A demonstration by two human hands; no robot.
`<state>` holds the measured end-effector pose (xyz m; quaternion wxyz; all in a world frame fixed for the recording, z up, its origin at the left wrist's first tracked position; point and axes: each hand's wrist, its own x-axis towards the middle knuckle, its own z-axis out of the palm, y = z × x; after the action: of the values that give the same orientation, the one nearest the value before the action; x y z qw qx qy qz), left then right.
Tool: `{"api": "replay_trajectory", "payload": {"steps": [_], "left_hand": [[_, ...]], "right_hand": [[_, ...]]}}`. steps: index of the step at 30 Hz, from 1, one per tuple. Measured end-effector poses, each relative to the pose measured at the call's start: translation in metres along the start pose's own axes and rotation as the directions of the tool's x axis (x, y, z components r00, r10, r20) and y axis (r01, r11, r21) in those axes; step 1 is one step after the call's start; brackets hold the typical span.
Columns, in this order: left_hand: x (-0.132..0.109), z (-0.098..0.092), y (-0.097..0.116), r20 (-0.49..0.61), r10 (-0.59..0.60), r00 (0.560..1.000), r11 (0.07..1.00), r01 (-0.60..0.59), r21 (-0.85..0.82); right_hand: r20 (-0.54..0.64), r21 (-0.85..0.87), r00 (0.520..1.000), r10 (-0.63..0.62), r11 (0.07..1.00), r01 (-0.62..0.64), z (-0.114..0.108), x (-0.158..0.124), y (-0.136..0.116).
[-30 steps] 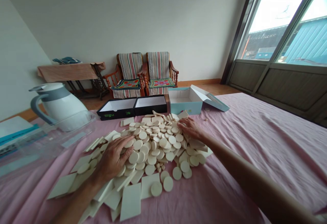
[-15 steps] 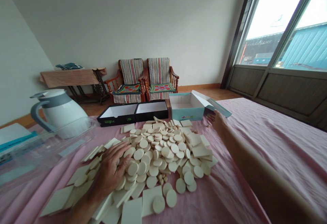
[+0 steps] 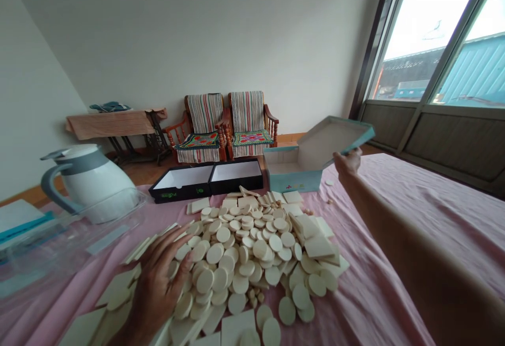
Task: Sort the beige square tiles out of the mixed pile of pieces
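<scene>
pink sheet (image 3: 428,214), left hand (image 3: 155,288) on discs (image 3: 232,262)

Daylight enters through the tall window (image 3: 418,36) at right, its panes overexposed to white. Room evenly lit; shadows faint and soft among the cream discs (image 3: 215,254). Wide-angle bowing at frame edges; right forearm (image 3: 410,251) soft, near lens.

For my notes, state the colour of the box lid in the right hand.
The box lid: pale teal rim, off-white inside; head view.
</scene>
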<state>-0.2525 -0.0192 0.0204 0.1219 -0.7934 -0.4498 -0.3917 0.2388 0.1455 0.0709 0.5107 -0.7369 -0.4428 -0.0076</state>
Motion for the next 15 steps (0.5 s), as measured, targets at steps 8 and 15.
{"api": "replay_trajectory", "payload": {"steps": [8,15], "left_hand": [[-0.001,-0.002,0.0,-0.027,-0.019,0.999,1.0,0.02,0.003],[0.0,-0.002,0.002,-0.043,-0.036,0.998,0.999,0.035,-0.023]], "right_hand": [[0.259,-0.216,0.839,-0.478,0.818,0.533,0.016,-0.055,-0.046],[0.15,-0.258,0.943,-0.297,0.909,0.327,0.018,-0.028,-0.004]]}}
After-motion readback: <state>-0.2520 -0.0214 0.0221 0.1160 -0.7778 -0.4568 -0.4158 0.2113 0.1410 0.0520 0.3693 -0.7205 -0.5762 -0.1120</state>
